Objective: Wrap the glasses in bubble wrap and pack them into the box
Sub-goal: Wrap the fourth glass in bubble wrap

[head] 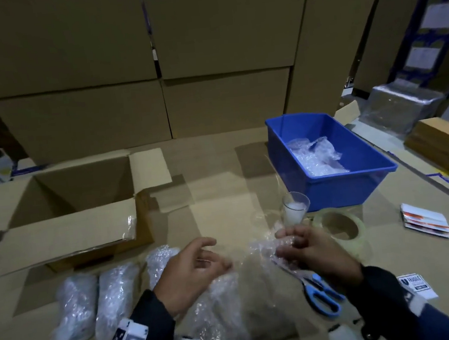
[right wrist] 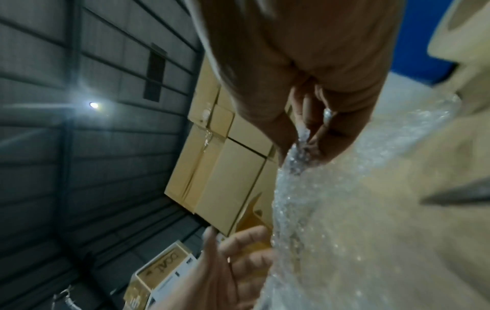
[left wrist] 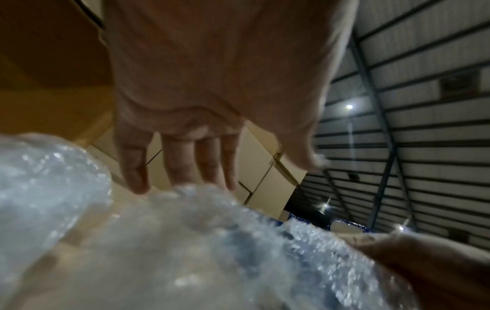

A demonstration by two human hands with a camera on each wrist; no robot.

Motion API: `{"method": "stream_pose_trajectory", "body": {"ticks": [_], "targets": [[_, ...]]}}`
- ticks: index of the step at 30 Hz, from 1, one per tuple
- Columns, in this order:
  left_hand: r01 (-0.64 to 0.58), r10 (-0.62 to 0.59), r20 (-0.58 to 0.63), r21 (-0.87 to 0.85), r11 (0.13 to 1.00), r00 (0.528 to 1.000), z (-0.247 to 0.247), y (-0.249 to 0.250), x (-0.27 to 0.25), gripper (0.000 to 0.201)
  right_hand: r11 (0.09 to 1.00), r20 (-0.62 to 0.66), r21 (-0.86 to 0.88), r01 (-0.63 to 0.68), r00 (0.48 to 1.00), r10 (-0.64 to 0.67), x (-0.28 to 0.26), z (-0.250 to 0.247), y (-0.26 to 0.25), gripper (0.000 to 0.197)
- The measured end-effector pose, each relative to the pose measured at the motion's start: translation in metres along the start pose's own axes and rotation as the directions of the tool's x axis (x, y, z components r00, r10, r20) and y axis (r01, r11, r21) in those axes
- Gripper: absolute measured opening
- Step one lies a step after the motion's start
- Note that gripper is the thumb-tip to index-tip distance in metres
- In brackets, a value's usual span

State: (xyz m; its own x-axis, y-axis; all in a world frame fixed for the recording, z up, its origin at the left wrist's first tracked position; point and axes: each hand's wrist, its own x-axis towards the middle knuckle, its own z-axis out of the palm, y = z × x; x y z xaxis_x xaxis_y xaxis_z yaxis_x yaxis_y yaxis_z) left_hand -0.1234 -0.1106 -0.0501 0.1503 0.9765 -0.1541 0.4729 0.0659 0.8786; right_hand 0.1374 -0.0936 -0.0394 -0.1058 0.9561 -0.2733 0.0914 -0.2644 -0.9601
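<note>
Our right hand (head: 313,247) pinches the far edge of a bubble wrap sheet (head: 231,302) lying near us. Our left hand (head: 190,267) hovers over it, fingers loosely spread. An unwrapped glass (head: 295,208) stands just beyond; the open box (head: 64,211) sits far left.

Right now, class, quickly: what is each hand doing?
Left hand: open, fingers relaxed, touching the bubble wrap sheet, no grip.
Right hand: pinching the same sheet's edge between thumb and fingers.
</note>
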Motion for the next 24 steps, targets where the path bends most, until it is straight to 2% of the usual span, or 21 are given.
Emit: {"method": "stream_pose_trajectory", "body": {"ticks": [2, 4, 5, 6, 8, 10, 12, 15, 17, 20, 22, 24], "targets": [[-0.081, 0.040, 0.177, 0.236, 0.968, 0.983, 0.000, 0.003, -0.006, 0.098, 0.998, -0.021, 0.007, 0.068, 0.997, -0.068, -0.002, -0.007, -0.010, 0.024], [-0.144, 0.049, 0.246, 0.387, 0.911, 0.968, 0.009, 0.005, -0.007, 0.108, 0.992, -0.032, 0.052, 0.117, 0.993, -0.116, -0.004, -0.010, -0.016, 0.024], [-0.149, 0.049, 0.243, 0.415, 0.898, 0.969, 0.015, 0.006, -0.005, 0.104, 0.987, -0.038, 0.084, 0.139, 0.990, -0.137, -0.005, -0.011, -0.019, 0.023], [-0.148, 0.061, 0.206, 0.439, 0.886, 0.977, 0.021, 0.005, -0.002, 0.090, 0.979, -0.048, 0.121, 0.162, 0.986, -0.157, -0.006, -0.011, -0.022, 0.022], [-0.148, 0.134, 0.064, 0.463, 0.874, 0.989, 0.028, 0.001, 0.002, 0.052, 0.965, -0.076, 0.155, 0.210, 0.977, -0.200, -0.009, -0.014, -0.028, 0.018], [-0.116, 0.153, -0.063, 0.400, 0.909, 0.986, 0.027, -0.005, 0.005, 0.037, 0.962, -0.113, 0.116, 0.247, 0.966, -0.234, -0.012, -0.021, -0.032, 0.015], [-0.094, 0.158, -0.153, 0.361, 0.928, 0.976, 0.022, -0.012, 0.007, 0.035, 0.957, -0.157, 0.072, 0.281, 0.951, -0.268, -0.015, -0.029, -0.034, 0.015], [-0.142, 0.224, -0.230, 0.324, 0.935, 0.947, 0.007, -0.014, 0.009, 0.035, 0.956, -0.193, 0.080, 0.283, 0.945, -0.264, -0.018, -0.041, -0.030, 0.016], [-0.161, 0.210, -0.194, 0.241, 0.957, 0.958, -0.005, -0.006, 0.007, 0.027, 0.959, -0.202, 0.100, 0.265, 0.949, -0.241, -0.021, -0.044, -0.029, 0.018], [-0.117, 0.119, -0.039, 0.041, 0.992, 0.992, -0.026, 0.010, 0.001, 0.015, 0.956, -0.202, 0.128, 0.263, 0.951, -0.235, -0.025, -0.047, -0.028, 0.026], [-0.088, 0.088, 0.052, 0.010, 0.996, 0.995, -0.041, 0.013, 0.001, 0.014, 0.955, -0.204, 0.115, 0.274, 0.947, -0.247, -0.025, -0.050, -0.027, 0.036], [-0.042, 0.043, 0.065, -0.031, 0.999, 0.997, -0.053, 0.011, 0.003, 0.010, 0.958, -0.207, 0.084, 0.275, 0.945, -0.253, -0.025, -0.053, -0.025, 0.036]]}}
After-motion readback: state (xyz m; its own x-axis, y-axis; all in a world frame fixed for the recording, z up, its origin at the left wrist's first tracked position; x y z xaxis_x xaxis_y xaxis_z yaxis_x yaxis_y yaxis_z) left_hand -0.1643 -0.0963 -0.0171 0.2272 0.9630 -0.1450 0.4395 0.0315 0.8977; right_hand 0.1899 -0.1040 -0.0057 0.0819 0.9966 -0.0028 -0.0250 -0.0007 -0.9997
